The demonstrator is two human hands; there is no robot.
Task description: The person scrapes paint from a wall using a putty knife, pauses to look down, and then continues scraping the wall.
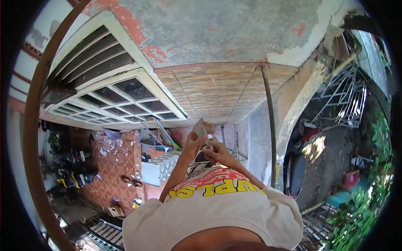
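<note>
Close to my chest, at the middle of the head view, my left hand (193, 142) is closed around a flat grey metal scraper blade (200, 129) that points up and away. Just right of it, my right hand (217, 152) has its fingers bent together near the lower end of the scraper; what they hold, if anything, is too small to make out. Beyond both hands stands the wall, with a band of striped tan tiles (213, 92) and peeling grey and red paint (217, 33) above it.
White-framed windows (130, 90) are on the left. A brown pole (37, 92) curves down the left side, and a thin pole (270, 113) stands at right. Far below lie a tiled floor (113, 167) with debris and sandals, a white box (151, 172), and a parked motorbike (296, 171).
</note>
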